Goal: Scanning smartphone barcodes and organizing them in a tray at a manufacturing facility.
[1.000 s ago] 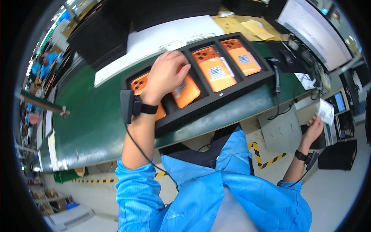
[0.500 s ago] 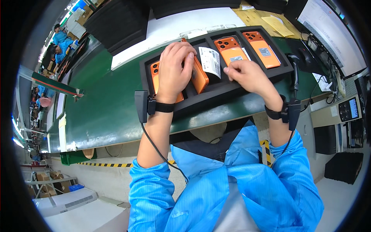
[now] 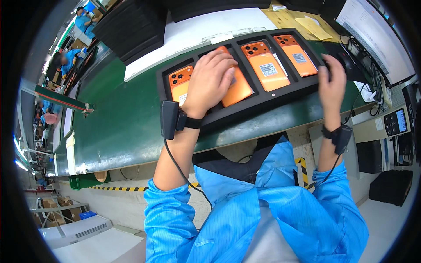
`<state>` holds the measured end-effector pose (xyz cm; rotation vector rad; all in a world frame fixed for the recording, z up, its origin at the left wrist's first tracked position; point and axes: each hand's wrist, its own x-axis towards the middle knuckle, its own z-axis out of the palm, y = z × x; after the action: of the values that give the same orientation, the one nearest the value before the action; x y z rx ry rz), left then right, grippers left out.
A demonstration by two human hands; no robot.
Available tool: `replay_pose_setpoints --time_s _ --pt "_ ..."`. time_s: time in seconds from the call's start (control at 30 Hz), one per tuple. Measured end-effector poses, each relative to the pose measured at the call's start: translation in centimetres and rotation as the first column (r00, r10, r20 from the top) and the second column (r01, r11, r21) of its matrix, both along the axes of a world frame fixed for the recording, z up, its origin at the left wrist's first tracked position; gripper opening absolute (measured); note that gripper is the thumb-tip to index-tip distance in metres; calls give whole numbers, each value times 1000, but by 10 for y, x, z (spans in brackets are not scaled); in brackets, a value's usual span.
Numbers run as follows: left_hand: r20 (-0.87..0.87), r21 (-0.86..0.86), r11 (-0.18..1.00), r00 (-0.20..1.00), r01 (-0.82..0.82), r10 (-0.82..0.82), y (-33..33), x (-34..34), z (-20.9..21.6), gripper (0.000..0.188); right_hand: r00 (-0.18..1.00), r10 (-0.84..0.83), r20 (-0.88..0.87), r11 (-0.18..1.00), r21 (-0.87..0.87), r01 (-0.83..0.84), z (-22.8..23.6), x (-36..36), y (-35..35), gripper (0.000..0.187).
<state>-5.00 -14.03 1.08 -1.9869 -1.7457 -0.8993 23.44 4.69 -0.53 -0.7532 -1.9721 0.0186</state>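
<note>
My left hand (image 3: 210,81) is closed over an orange smartphone (image 3: 239,87), which lies back up and slightly slanted in the second slot of a black foam tray (image 3: 258,103). The fingers hide its upper left part. To the left sits another orange phone (image 3: 179,83), partly covered by my wrist. A third phone (image 3: 267,68) and a fourth phone (image 3: 300,57) lie in the right-hand slots, each with a white label on its back. My right hand (image 3: 332,81) is off the tray's right end, slightly blurred, fingers curved and thumb apart. It covers the spot of the handheld scanner.
A monitor (image 3: 377,35) stands at the far right, with a dark mouse (image 3: 345,60) before it. Black foam stacks (image 3: 131,33) rise behind the green table (image 3: 118,114), near a white board (image 3: 219,22). A device with a small screen (image 3: 386,125) is at the right. Co-workers (image 3: 68,61) appear far left.
My right hand has moved right, from the tray to the scanner's place. The phone under my left hand has turned from its edge to nearly flat. The curled white label strip no longer shows.
</note>
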Motion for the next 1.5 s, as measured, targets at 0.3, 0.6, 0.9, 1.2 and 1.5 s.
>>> replay_pose_setpoints --time_s 0.3,0.6,0.9,1.2,1.5 --pt "19 -190 924 940 -332 341 -21 -70 -1 30 928 -99 -359 76 -933 -352 -67 102 104 47" --pt "-13 -227 738 760 -636 650 -31 -109 -32 37 290 -95 -952 -496 -207 -843 58 -12 -91 49" --pt "-46 -215 734 757 -645 652 -32 -109 -33 35 502 58 -863 -743 -373 -555 39 -125 -199 46" --pt "43 -259 770 790 -583 612 -52 -109 -22 33 615 -16 -788 -730 -412 -546 49 -128 -202 31" --pt "83 -276 774 788 -570 610 -42 -96 -18 34 704 77 -706 327 -649 -687 43 12 -50 31"
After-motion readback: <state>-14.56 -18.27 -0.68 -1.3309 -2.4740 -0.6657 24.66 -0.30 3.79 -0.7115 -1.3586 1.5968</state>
